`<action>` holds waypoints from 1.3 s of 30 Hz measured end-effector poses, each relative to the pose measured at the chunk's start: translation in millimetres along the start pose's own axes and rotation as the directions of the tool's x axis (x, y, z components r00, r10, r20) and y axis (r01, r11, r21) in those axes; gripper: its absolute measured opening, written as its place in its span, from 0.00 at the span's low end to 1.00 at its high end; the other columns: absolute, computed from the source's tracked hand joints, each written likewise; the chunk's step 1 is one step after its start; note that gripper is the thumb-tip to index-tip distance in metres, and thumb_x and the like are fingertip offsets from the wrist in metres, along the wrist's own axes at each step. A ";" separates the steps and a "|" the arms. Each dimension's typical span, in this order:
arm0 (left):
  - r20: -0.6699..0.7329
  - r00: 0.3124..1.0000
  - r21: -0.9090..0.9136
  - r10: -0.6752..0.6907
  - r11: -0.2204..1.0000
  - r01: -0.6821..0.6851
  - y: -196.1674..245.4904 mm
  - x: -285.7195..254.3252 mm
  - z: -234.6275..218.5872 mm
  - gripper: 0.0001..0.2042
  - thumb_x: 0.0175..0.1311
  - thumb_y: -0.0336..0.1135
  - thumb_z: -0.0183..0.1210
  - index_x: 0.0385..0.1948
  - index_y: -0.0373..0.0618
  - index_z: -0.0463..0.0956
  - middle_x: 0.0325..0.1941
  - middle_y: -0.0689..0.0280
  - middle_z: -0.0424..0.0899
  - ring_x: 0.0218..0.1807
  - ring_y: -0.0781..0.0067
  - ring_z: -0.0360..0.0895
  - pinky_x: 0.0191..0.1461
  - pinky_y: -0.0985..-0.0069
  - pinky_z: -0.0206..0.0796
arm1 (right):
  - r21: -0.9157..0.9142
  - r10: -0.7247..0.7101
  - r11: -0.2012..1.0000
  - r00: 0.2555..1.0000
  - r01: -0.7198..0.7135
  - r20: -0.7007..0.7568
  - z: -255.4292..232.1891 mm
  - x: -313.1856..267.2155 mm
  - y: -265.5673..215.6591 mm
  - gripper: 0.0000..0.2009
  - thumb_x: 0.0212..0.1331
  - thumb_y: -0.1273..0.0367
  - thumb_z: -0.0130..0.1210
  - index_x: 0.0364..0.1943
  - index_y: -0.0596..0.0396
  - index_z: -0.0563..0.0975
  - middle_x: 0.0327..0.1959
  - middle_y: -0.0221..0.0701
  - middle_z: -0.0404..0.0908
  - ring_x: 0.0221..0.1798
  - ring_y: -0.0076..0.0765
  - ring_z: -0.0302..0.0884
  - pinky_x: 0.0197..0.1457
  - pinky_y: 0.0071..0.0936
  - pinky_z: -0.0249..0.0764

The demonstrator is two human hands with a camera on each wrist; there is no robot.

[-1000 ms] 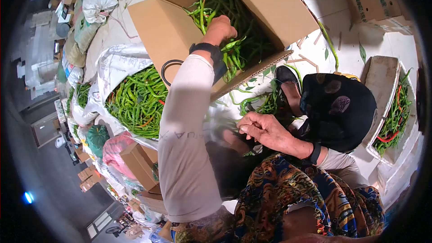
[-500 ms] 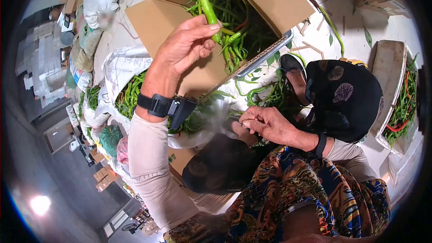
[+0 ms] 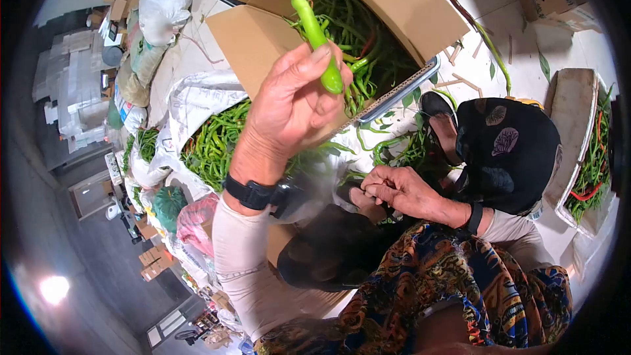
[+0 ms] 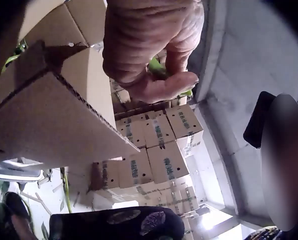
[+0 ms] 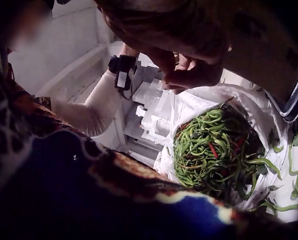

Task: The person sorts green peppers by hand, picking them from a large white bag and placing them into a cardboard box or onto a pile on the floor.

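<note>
My left hand holds a long green chili pepper between thumb and fingers, its stem pointing up. In the head view it overlaps the near side of an open cardboard box, where many more green peppers lie. The left wrist view shows only bits of the held pepper behind the curled fingers. My right hand stays low by my legs, fingers loosely curled with thumb near the fingertips. Nothing shows in it. Below it in the right wrist view is a white sack of green and red peppers.
A white foam box with green and red peppers stands at the right. Loose peppers and leaves litter the floor near my foot. A scale shows beneath the cardboard box. Stacked cartons rise beyond it.
My left hand was down among the peppers in the cardboard box, then came up with one green pepper. It now appears a little farther right and lower. The right hand keeps its pose.
</note>
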State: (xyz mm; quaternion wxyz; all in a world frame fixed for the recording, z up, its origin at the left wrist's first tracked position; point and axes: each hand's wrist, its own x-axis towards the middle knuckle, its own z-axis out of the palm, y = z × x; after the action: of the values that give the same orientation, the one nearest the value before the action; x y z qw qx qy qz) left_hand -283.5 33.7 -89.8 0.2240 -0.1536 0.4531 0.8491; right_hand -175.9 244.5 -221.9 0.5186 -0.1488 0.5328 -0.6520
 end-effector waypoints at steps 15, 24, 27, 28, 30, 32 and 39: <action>-0.001 0.996 -0.133 0.089 0.987 -0.089 -3.3 -12.0 -7.4 0.19 0.72 0.44 0.45 0.52 0.34 0.67 0.30 0.56 0.79 0.18 0.76 0.72 0.16 0.83 0.62 | 0.006 0.046 0.999 0.999 -0.046 -0.011 1.0 -5.1 -10.4 0.11 0.66 0.65 0.51 0.40 0.61 0.76 0.31 0.25 0.77 0.31 0.16 0.72 0.35 0.16 0.69; -0.517 0.756 0.523 0.401 0.848 -0.093 -2.2 -166.9 -83.0 0.17 0.70 0.39 0.51 0.51 0.33 0.71 0.34 0.58 0.81 0.23 0.82 0.70 0.24 0.86 0.64 | 0.120 0.076 0.990 0.995 -0.068 -0.067 -8.8 5.9 6.5 0.09 0.66 0.67 0.52 0.38 0.60 0.76 0.31 0.25 0.76 0.31 0.19 0.71 0.37 0.18 0.70; -0.659 0.670 0.406 0.343 0.911 -0.068 -59.8 -223.9 -137.2 0.17 0.69 0.40 0.52 0.50 0.35 0.72 0.33 0.58 0.80 0.24 0.81 0.70 0.28 0.83 0.66 | 0.033 0.071 0.997 0.995 -0.069 -0.071 -11.0 17.5 23.5 0.08 0.66 0.67 0.52 0.38 0.58 0.76 0.32 0.24 0.77 0.31 0.18 0.71 0.36 0.18 0.69; -0.730 0.613 0.377 0.301 0.926 -0.005 -87.4 -234.0 -147.2 0.17 0.68 0.40 0.54 0.49 0.36 0.73 0.34 0.59 0.80 0.26 0.79 0.74 0.31 0.81 0.68 | -0.030 0.165 0.986 0.984 -0.167 -0.067 -9.2 19.3 25.2 0.08 0.66 0.65 0.52 0.39 0.56 0.76 0.33 0.24 0.77 0.31 0.18 0.71 0.35 0.17 0.68; -0.818 0.524 0.277 0.237 0.961 -0.001 -161.7 -243.5 -172.3 0.16 0.66 0.39 0.55 0.48 0.37 0.73 0.34 0.59 0.80 0.29 0.75 0.77 0.34 0.80 0.71 | -0.150 0.251 0.955 0.966 -0.257 -0.057 -2.8 21.4 26.5 0.08 0.66 0.64 0.51 0.38 0.54 0.75 0.32 0.24 0.77 0.31 0.17 0.70 0.34 0.17 0.67; -0.718 0.585 0.494 0.377 0.868 0.047 -226.9 -247.2 -179.6 0.15 0.65 0.38 0.56 0.47 0.37 0.74 0.34 0.61 0.81 0.31 0.74 0.78 0.36 0.81 0.72 | -0.172 0.285 0.942 0.957 -0.289 -0.048 -0.4 26.0 39.1 0.08 0.66 0.64 0.51 0.38 0.54 0.75 0.33 0.24 0.77 0.31 0.17 0.71 0.33 0.17 0.67; -0.811 0.565 0.096 0.151 0.987 -0.126 -410.9 -210.4 -296.5 0.11 0.63 0.31 0.57 0.44 0.37 0.75 0.38 0.62 0.81 0.37 0.71 0.80 0.40 0.77 0.74 | -0.325 0.390 0.861 0.918 -0.392 -0.074 10.1 57.0 72.7 0.09 0.64 0.64 0.52 0.39 0.55 0.75 0.32 0.26 0.78 0.32 0.19 0.72 0.32 0.18 0.68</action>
State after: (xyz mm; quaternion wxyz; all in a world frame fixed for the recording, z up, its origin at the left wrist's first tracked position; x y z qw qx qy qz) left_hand 126.5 -64.6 -440.8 -0.0747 -0.4877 0.5274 0.6917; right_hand -154.5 199.1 -300.1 0.6055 -0.1214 0.6559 -0.4340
